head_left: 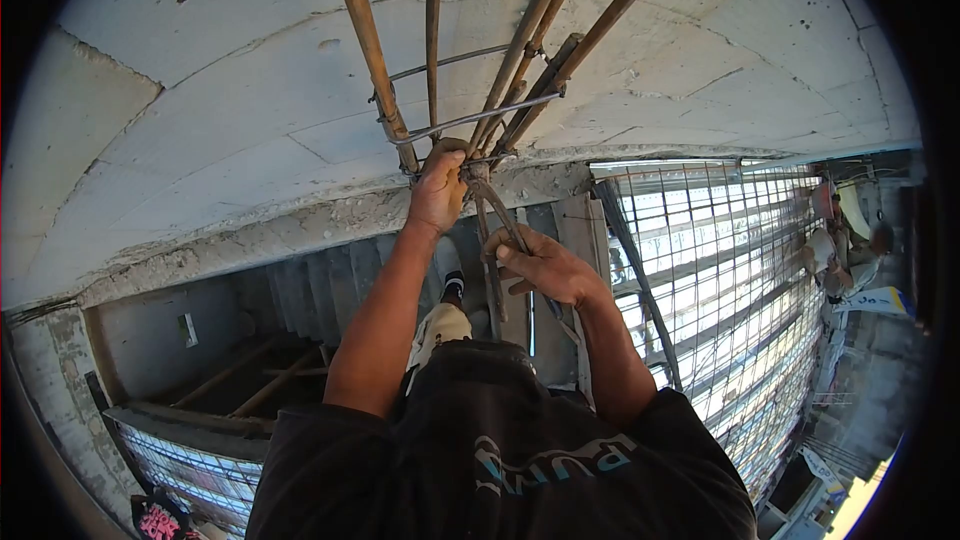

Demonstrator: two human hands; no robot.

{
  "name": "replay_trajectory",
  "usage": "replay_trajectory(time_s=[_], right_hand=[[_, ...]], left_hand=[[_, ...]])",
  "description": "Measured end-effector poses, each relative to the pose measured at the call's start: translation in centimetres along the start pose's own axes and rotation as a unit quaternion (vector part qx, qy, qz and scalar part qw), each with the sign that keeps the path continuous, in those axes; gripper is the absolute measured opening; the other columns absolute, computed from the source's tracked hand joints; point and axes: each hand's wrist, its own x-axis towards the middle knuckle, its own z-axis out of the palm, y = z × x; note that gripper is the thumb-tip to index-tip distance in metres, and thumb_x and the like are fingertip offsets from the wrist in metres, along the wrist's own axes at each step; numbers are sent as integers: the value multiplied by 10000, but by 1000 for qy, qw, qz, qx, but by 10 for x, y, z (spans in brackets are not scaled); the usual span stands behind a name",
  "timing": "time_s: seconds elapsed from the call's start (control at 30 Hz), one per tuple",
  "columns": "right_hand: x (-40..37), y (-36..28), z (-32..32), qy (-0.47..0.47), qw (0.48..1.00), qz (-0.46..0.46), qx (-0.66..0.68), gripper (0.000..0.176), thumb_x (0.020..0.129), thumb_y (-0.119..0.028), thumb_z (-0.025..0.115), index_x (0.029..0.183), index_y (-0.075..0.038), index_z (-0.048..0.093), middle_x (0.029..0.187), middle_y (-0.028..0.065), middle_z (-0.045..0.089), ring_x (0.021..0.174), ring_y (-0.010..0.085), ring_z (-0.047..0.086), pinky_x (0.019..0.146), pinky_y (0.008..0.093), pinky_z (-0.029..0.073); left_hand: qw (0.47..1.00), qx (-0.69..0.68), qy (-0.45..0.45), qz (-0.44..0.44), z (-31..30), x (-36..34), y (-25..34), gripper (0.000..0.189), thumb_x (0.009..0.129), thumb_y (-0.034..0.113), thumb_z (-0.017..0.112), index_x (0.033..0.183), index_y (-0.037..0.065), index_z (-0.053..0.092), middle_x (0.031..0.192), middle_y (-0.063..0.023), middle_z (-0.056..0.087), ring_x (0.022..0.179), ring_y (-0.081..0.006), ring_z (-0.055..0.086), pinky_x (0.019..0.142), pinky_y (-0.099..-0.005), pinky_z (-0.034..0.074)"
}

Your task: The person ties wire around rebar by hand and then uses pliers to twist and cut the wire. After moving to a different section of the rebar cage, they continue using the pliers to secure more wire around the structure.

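My right hand (545,268) grips one handle of the long-handled pincers (500,212). Their other handle hangs down beside my fingers. The jaws point up at the foot of a cluster of rusty rebar (372,45), near the edge of the concrete. Right by the jaws, my left hand (437,187) is closed, its fingertips against the lower bars; what it pinches is hidden. Bent steel stirrups (470,118) loop around the upright bars above both hands.
A pale block wall (240,110) rises ahead, with a rough concrete ledge (240,220) at its foot. Rebar mesh (710,270) spans the right side, over bright gaps. Another person (845,255) is at far right. Below left is a dark opening (240,350) with poles.
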Motion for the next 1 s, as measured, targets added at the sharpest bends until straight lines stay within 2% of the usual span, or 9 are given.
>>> replay_trajectory(time_s=[0.1, 0.33, 0.43, 0.53, 0.63, 0.73, 0.83, 0.93, 1.0], right_hand=[[1, 3, 0, -12, 1000, -14, 2, 450, 986, -416, 580, 1255, -59, 525, 1188, 142, 594, 1073, 278, 642, 831, 429, 577], [0, 4, 11, 31, 996, -63, 56, 444, 955, -417, 634, 1062, -11, 493, 880, 94, 649, 712, 197, 687, 581, 320, 571], [-5, -7, 17, 94, 992, -72, -48, 440, 927, -362, 693, 1062, 6, 492, 822, 75, 619, 598, 145, 626, 530, 307, 524], [-3, -3, 20, 110, 987, -113, -42, 432, 896, -345, 735, 1000, 0, 497, 724, 38, 572, 518, 121, 574, 465, 276, 463], [4, 10, 11, -47, 972, -75, 216, 426, 842, -318, 795, 903, -46, 473, 652, 6, 526, 428, 111, 519, 382, 258, 448], [25, 48, 0, -237, 841, -59, 482, 365, 857, -248, 776, 993, -39, 510, 629, -26, 460, 408, 101, 467, 360, 256, 401], [28, 50, 6, -192, 886, -73, 416, 325, 858, -228, 763, 994, -66, 517, 653, -3, 516, 390, 114, 489, 338, 248, 398], [8, 29, 21, 80, 977, -101, 168, 306, 858, -217, 741, 989, -37, 532, 671, 50, 577, 459, 176, 573, 415, 305, 489], [4, 35, 32, 254, 941, -202, -92, 351, 872, -213, 717, 1078, 5, 537, 730, 100, 608, 570, 234, 632, 515, 363, 522]], left_hand=[[999, -2, 41, 3, 2, -1, 1, 163, 943, 187, 553, 1062, 92, 611, 1047, -33, 610, 1012, -188, 559, 930, -409, 443], [999, -33, 2, 14, 4, -3, 3, 166, 957, 162, 552, 1090, 83, 610, 1076, -42, 619, 1030, -198, 569, 928, -418, 447], [999, -40, 9, 5, 1, -2, 2, 170, 959, 160, 555, 1101, 84, 609, 1090, -46, 623, 1042, -202, 567, 931, -422, 444], [999, -39, -11, 5, 1, -2, 3, 174, 959, 161, 559, 1109, 87, 606, 1098, -44, 623, 1050, -206, 564, 935, -425, 439], [999, -37, -18, 8, -1, -1, 2, 170, 957, 162, 562, 1106, 90, 605, 1100, -39, 624, 1055, -205, 560, 938, -428, 434], [999, -36, -17, 2, -6, 1, -1, 164, 957, 159, 559, 1099, 90, 605, 1103, -39, 626, 1056, -202, 559, 941, -432, 433], [999, -35, -19, 6, -4, 0, 1, 157, 958, 151, 550, 1091, 91, 606, 1101, -44, 629, 1054, -200, 560, 935, -433, 439], [999, -31, -5, 11, -4, 1, 1, 153, 957, 142, 543, 1085, 92, 609, 1084, -45, 636, 1046, -204, 567, 921, -436, 450], [999, -37, 5, 3, -7, 1, -1, 152, 955, 139, 541, 1080, 91, 612, 1067, -44, 640, 1039, -208, 572, 911, -435, 458]])
